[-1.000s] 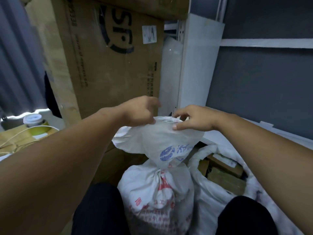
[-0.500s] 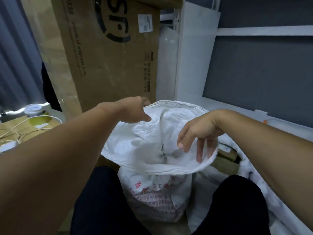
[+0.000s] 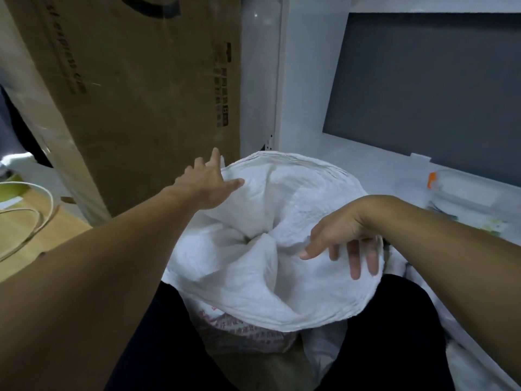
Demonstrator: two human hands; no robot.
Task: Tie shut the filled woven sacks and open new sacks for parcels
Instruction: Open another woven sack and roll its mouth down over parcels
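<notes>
Cramped little packing corner. The white woven sack (image 3: 282,221) sits dead centre of the frame with its mouth spread wide and its fabric twisted into a pucker in the middle, right between the person's dark trouser knees (image 3: 389,334). Under it, low centre, a second sack with red print (image 3: 239,331) peeks out.

The left hand (image 3: 208,179) is at the sack's upper left rim. Its fingers are stretched out straight and spread, and the thumb lies on the fabric, so it's touching rather than gripping. The right hand (image 3: 344,235) hangs at the right side of the mouth with its fingers loose and pointing down against the cloth, nothing curled round it.

Room-wise, a big brown cardboard box (image 3: 135,94) with black print fills the upper left, leaning behind the sack. Next to it is a white upright post (image 3: 307,80), then a grey wall panel (image 3: 437,80) across the upper right with a white ledge (image 3: 380,170) running below it. A clear packet with an orange tab (image 3: 431,179) lies on that ledge at the right edge. At the far left there's a wooden tabletop (image 3: 28,230) with a white cable (image 3: 42,210) looped on it.
</notes>
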